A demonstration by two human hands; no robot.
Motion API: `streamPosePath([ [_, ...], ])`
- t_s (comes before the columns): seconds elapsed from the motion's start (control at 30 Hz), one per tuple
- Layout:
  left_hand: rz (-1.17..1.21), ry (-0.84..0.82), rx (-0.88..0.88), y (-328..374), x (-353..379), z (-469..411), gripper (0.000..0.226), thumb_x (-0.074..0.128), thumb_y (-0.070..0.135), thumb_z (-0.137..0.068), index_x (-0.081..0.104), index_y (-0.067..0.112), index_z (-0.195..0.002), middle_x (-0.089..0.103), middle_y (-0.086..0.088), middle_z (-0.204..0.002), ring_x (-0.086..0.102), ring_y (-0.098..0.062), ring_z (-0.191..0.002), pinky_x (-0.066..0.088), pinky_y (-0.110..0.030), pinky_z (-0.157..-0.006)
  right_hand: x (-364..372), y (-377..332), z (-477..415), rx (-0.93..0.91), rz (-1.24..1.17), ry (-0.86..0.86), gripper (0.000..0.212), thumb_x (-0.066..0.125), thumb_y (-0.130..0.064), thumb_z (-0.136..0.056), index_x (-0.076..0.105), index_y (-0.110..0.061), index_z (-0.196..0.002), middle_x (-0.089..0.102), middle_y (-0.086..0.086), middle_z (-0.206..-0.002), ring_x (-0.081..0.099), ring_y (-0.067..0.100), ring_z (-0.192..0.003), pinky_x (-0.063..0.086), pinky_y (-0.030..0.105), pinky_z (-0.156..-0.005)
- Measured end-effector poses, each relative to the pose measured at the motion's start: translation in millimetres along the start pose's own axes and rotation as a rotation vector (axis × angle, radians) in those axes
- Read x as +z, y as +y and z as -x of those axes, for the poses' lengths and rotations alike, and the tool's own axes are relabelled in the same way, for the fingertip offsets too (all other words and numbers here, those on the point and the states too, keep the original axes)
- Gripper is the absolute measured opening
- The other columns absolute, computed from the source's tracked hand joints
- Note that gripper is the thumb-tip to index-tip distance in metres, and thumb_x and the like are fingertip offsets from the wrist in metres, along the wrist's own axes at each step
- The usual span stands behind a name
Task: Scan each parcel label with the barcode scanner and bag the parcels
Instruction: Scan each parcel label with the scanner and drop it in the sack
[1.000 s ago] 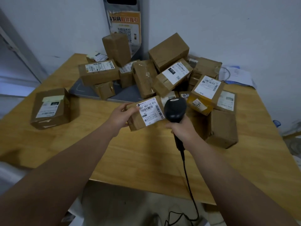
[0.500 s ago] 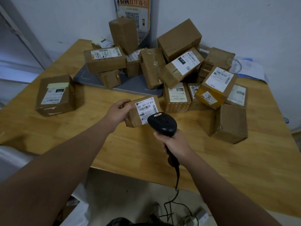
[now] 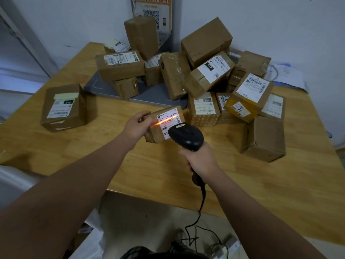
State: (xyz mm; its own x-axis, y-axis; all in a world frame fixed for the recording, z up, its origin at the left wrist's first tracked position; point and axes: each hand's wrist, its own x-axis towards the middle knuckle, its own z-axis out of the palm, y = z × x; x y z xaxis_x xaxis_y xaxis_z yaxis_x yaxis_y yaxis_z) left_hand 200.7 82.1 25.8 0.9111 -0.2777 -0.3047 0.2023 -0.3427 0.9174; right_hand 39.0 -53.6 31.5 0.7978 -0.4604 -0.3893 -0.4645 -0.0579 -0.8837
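the right hand (image 3: 200,161) is gripping the handle of the black barcode scanner (image 3: 186,136), its fingers closed fully around it, and the scanner's cord (image 3: 202,200) is hanging down past the near edge of the desk (image 3: 252,184) toward the floor. just beyond and to the left, the left hand (image 3: 136,128) is holding a small brown parcel (image 3: 162,124) by its left end, fingers wrapped over the top edge and thumb on the near side, the parcel raised a little above the desk. the scanner head is pointing at the parcel's white label (image 3: 168,118), and an orange-red scan line (image 3: 165,120) is glowing across the label and onto the cardboard just left of it. farther left, a single box (image 3: 63,107) is sitting apart on the desk with its label facing up. farther back, a heap of brown parcels (image 3: 186,71) is lying piled against the white wall, some of them resting on a grey flat platform (image 3: 149,94). behind the heap, a poster (image 3: 153,12) with a qr code is hanging on the wall, and some papers (image 3: 285,75) are lying at the far right.
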Motion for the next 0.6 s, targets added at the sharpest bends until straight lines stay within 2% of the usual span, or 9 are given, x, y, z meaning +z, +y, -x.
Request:
streamPosePath([
  [0.23,-0.005,0.027,0.001,-3.4,-0.7,-0.7,0.046,0.063,0.031,-0.090,0.052,0.025,-0.135,0.049,-0.001,-0.123,0.051,-0.017,-0.106,0.047,-0.022,-0.068,-1.6,-0.8,-2.1,0.013,-0.033,0.014,0.022,0.068,-0.011,-0.082,0.063,0.001,-0.099,0.051,-0.002,-0.048,0.046,0.012,-0.037,0.041,0.023,-0.041],
  [0.43,-0.014,0.043,0.006,-6.1,0.7,-1.2,0.046,0.062,0.031,-0.091,0.052,0.025,-0.135,0.050,-0.001,-0.122,0.051,-0.019,-0.109,0.048,-0.023,-0.072,-8.0,1.0,-2.1,0.008,-0.030,0.016,0.010,0.065,-0.010,-0.082,0.059,-0.002,-0.084,0.051,0.001,-0.048,0.046,0.013,-0.037,0.042,0.024,-0.042],
  [0.6,-0.040,0.054,0.010,-8.3,1.7,-3.2,0.048,0.063,0.032,-0.090,0.051,0.025,-0.136,0.049,-0.001,-0.122,0.051,-0.019,-0.111,0.050,-0.028,-0.080,-9.1,2.0,1.6,-0.011,-0.018,-0.012,0.010,0.064,-0.008,-0.081,0.055,-0.006,-0.078,0.048,-0.004,-0.041,0.045,0.013,-0.036,0.041,0.023,-0.040],
])
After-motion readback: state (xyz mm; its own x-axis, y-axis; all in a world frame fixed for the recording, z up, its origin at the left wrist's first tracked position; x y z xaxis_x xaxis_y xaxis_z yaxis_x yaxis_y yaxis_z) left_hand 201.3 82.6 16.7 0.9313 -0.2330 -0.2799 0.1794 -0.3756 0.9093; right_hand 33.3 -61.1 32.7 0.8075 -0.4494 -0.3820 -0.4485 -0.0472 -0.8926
